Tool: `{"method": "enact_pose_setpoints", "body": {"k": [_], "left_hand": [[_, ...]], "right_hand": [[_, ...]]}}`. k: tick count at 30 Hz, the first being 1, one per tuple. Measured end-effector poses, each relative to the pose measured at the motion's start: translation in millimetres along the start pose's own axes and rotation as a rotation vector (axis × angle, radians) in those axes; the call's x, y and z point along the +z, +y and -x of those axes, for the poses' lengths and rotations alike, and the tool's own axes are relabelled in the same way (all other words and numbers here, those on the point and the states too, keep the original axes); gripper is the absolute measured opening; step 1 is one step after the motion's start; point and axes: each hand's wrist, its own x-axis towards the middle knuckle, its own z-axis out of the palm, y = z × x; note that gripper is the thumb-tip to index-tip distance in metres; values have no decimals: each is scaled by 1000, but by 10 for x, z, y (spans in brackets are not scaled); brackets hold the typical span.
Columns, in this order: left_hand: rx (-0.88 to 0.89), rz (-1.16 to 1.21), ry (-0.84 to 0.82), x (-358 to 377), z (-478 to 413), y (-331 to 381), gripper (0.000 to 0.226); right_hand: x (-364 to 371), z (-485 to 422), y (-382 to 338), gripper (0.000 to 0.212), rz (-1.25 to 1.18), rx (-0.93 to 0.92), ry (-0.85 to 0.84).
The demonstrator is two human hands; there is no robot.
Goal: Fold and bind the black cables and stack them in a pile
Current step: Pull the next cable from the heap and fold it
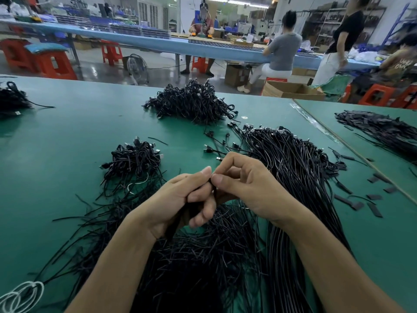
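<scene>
Starting left of centre in the frame, a small pile of bound cables (pixel 133 161) sits on the green table (pixel 56 136), with a larger pile (pixel 191 105) toward the upper middle. Just below and right of the small pile, the left hand (pixel 178 199) has its fingers curled round a folded cable (pixel 178 222), the thumb pressed against the top of the bundle. At mid-frame a thin black tie (pixel 214 189) sits where the two hands meet, and the right hand (pixel 250 184) pinches it between thumb and forefinger, the other fingers tucked in. I judge the binding to be under way, not finished. Beneath both wrists lies a spread of loose ties (pixel 194 256), and to the right a long sheaf of unfolded cables (pixel 297 168) reaches toward the lower edge. The risk as I see it: if the left grip slackens before the tie is wound tight, the folds may spring open, and a weak twist could let the bundle come undone once it lands on the pile. The wrists, hovering over the loose ties, might also snag a few and drag them along
</scene>
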Motion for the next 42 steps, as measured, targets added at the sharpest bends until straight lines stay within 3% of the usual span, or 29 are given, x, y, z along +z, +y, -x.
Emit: {"method": "enact_pose_setpoints", "body": {"k": [5,7,9,12,14,16,20,23,25,27,29,31,34,42], "left_hand": [[105,-295,403,86,-142,-102,60],[117,-295,484,91,-175,-135,48],[36,-46,383,115,-175,-137,36],[-61,223,112,168,-135,-111,46],[-76,288,36,198,-121,-101,55],[-74,272,74,219,-137,-104,62],[-44,50,327,205,-183,-173,72],[0,5,421,150,-177,-200,66],[36,47,470,77,-162,-183,61],[38,116,540,-3,-150,-160,62],[31,208,594,-62,-151,-146,64],[25,273,620,-89,-150,-134,65],[14,329,605,-98,-145,-126,66],[6,355,548,-100,-156,-118,72]], "right_hand": [[27,-3,58,15,322,-102,160],[62,-3,66,13,365,-135,164],[106,-4,58,12,358,-164,153],[152,-32,29,16,398,-229,166],[170,-45,12,20,352,-247,170],[156,-59,15,19,319,-240,185],[105,-102,40,15,343,-184,201],[79,-103,93,9,440,-136,256],[22,-68,154,23,468,-4,266],[-48,-4,231,30,626,177,148],[-76,65,304,23,832,335,-44],[-47,114,364,19,941,432,-167],[5,128,403,16,1001,488,-215],[-15,144,265,12,1078,436,-106]]}}
